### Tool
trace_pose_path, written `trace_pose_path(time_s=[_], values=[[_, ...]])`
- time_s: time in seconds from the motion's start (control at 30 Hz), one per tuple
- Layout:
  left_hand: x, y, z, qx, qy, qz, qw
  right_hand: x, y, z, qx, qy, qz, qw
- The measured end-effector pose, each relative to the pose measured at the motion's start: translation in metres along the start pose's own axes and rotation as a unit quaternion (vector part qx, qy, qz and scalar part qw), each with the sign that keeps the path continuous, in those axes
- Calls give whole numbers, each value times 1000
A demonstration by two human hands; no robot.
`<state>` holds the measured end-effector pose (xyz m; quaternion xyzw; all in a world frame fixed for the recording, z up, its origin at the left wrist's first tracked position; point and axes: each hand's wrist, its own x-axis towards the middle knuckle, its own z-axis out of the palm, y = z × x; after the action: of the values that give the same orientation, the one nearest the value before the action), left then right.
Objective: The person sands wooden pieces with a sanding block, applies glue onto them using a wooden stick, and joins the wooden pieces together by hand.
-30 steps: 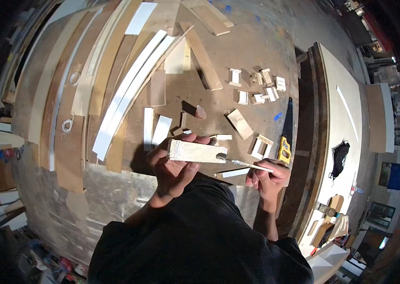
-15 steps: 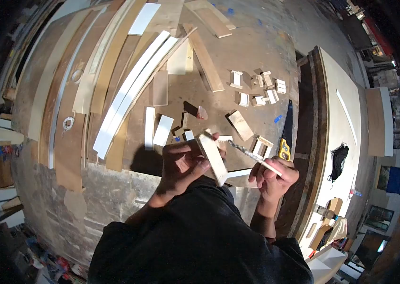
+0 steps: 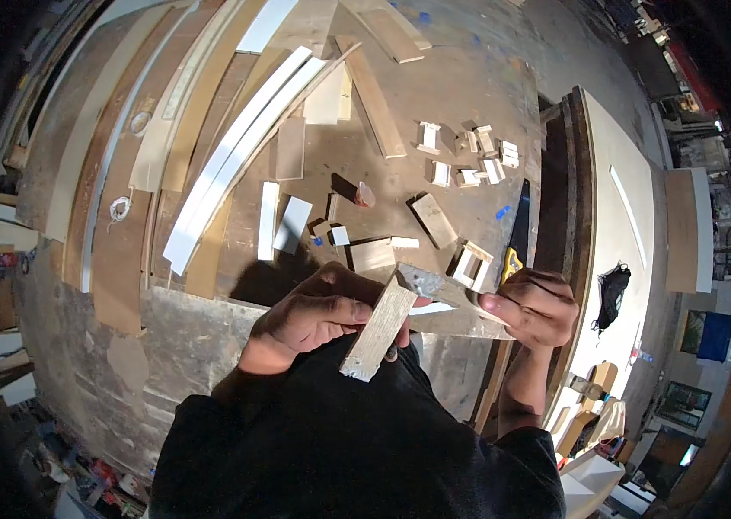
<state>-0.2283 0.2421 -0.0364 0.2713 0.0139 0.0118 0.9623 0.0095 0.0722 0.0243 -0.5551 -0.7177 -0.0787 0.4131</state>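
Note:
My left hand (image 3: 322, 311) holds a small pale wooden block (image 3: 380, 330), tilted, its lower end pointing toward my body. Grey-white smears show at the block's lower end. A thin stick-like tool (image 3: 462, 297) is pinched in my right hand (image 3: 540, 309), its smeared tip at the upper end of the block. Just beyond my hands lies a flat wood piece (image 3: 371, 254). A small open wooden frame (image 3: 472, 265) stands beyond my right hand.
Several small wood assemblies (image 3: 468, 154) sit on the brown table (image 3: 434, 78). A yellow-handled saw (image 3: 512, 263) lies at its right edge. Long white strips (image 3: 240, 160) and boards cover the left. A black mask (image 3: 612, 297) rests on the board at the right.
The block has turned from level to steeply tilted, its end now nearer my body. My right hand has shifted right, and the tool's tip has come back against the block.

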Motion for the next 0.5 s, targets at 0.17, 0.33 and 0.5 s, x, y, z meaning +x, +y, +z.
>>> trace_pose_path(time_s=[0.17,0.33,0.5], values=[[4,-7,-6,-84,-64,20,994,0,-13,-18,-104,-77,-30,991],[-2,-10,1,-101,-34,-1,994,-1,-15,-39,-26,-101,-21,994],[-1,-6,22,-7,9,-4,1000,-7,-17,-31,-49,-32,-21,998]])
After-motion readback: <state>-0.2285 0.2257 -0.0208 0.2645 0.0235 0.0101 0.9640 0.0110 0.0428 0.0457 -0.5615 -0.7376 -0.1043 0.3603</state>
